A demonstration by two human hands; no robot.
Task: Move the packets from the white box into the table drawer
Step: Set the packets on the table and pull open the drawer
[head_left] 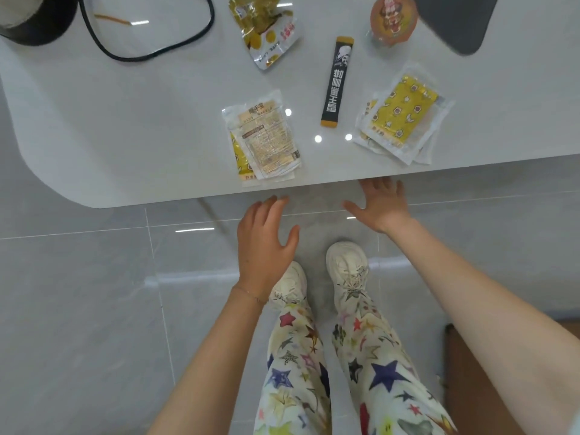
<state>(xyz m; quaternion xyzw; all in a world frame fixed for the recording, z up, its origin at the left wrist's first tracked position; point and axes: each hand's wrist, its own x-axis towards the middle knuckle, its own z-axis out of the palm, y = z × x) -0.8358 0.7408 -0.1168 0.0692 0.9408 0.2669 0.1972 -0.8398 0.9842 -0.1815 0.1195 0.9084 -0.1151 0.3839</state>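
Head view, looking straight down past the person's arms: both hands are at the front edge of the table [125, 120], and neither holds anything. The left hand [266, 240] hovers just short of the edge, fingers spread and relaxed. The right hand [379, 205] has straight, splayed fingers whose tips reach the underside of the edge. My guess is they are feeling for the drawer front, which I cannot see from here; nothing shows it open.

The packets lie out on the tabletop, not in any white box, and no such box is in sight. A clear-and-tan stack [263, 139] sits right at the front edge, above the left hand. The yellow star-print packets [401, 117] lie near the front edge on the right, and a black stick sachet [337, 81] lies between the two piles. A yellow-and-silver pouch [266, 32] lies toward the far edge.

Also up there: a looped black cable [150, 36], a round cartoon-lidded cup [394, 18], and a dark grey object [455, 20] at the far right corner. The person's own legs stand close in front, where a drawer would slide out.
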